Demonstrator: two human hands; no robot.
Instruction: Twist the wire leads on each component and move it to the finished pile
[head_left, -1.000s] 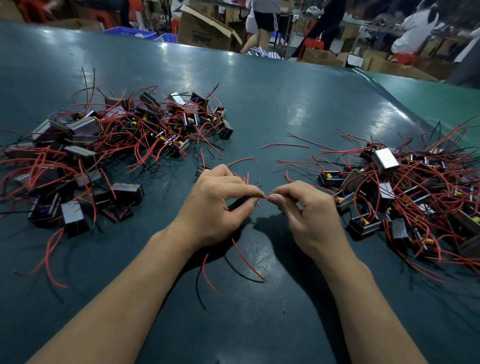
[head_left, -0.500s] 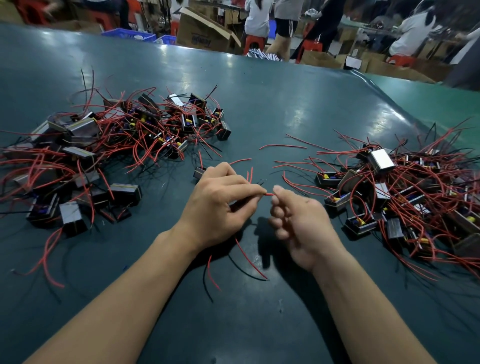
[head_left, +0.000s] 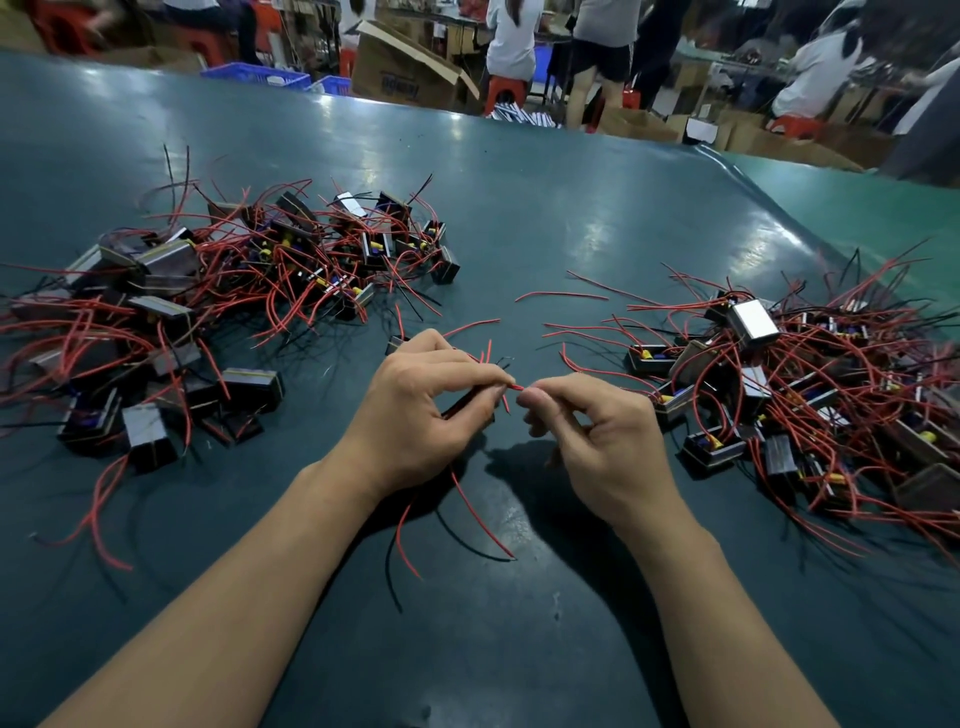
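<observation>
In the head view, a component is held low over the green table (head_left: 519, 218) by the left hand (head_left: 426, 410); its body is almost wholly hidden under the curled fingers, only a dark edge being seen below the palm, so its exact attitude cannot be told. A red lead (head_left: 517, 387) is pinched between the left thumb and forefinger, so that its free end is presented toward the right hand (head_left: 597, 436); the right thumb and forefinger are closed on that tip, the two hands being brought almost together, apparently so that the tip can be rolled while the wire is kept steady. The other leads (head_left: 467, 509) are left hanging from beneath the left hand onto the table, red and black alike, where they are out of the way of the pinch.

Two heaps are laid well apart, one at each side, the working space between them being kept for the hands; the left pile (head_left: 208, 312) and the right pile (head_left: 779, 395) are each within easy reach of the nearer hand. Which of them is the finished pile cannot be told from the wires as seen. The twisting step is judged to be in hand, and the move to a pile not yet made. Beyond the table's far edge, cardboard boxes (head_left: 410, 78) and seated or standing people are seen.
</observation>
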